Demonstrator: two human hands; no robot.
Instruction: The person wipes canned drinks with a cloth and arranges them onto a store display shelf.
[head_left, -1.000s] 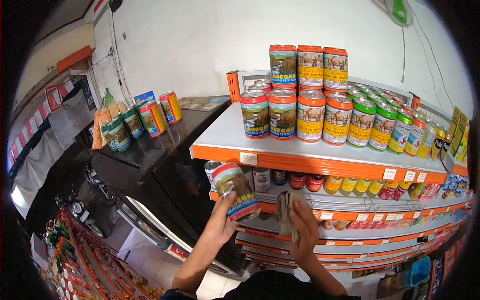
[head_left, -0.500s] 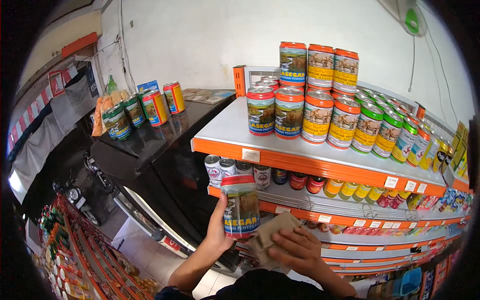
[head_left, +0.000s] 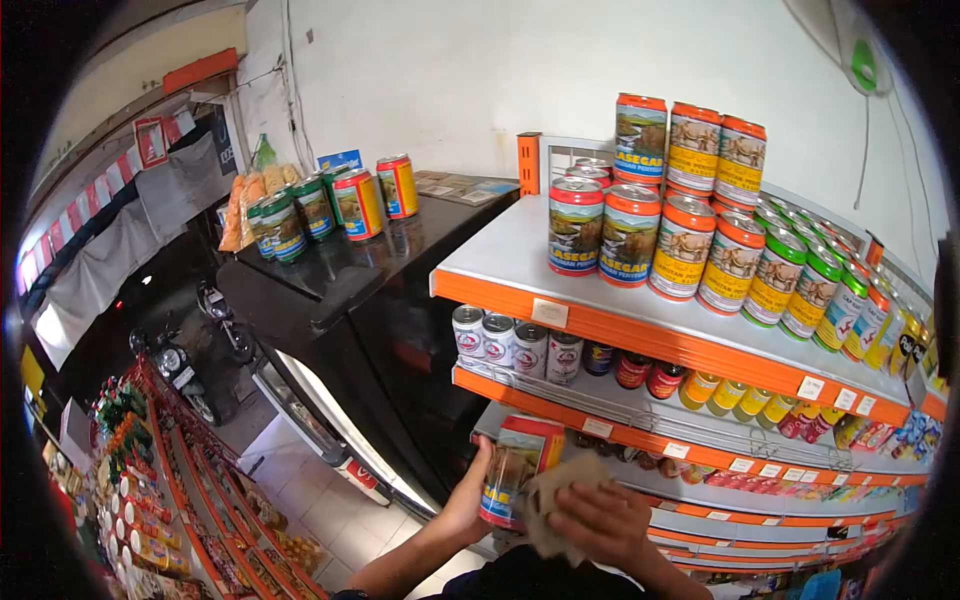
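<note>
My left hand [head_left: 468, 498] is wrapped round the left side of a drink can [head_left: 512, 462] with a red rim and a landscape picture, held tilted in front of the shelves. My right hand [head_left: 602, 522] grips a beige cloth [head_left: 562, 490] and presses it to the can's right side. The cloth covers part of the label. Beyond them, cans of the same landscape design [head_left: 630, 235] stand on the white top shelf [head_left: 490, 250], some of them stacked, beside yellow-labelled cans [head_left: 683, 248].
At left, a black cabinet [head_left: 330, 300] carries several cans [head_left: 357, 205] and snack bags [head_left: 245, 205]. Lower shelves with an orange edge [head_left: 700, 455] hold white cans [head_left: 530, 350] and bottles. A rack of goods [head_left: 180, 480] stands at lower left, with motorcycles [head_left: 175, 370] beyond.
The can has turned and tilted in my left hand, showing a yellow-and-red part of its label. My right hand has brought the cloth round its side. The view has shifted, moving the shelves rightward.
</note>
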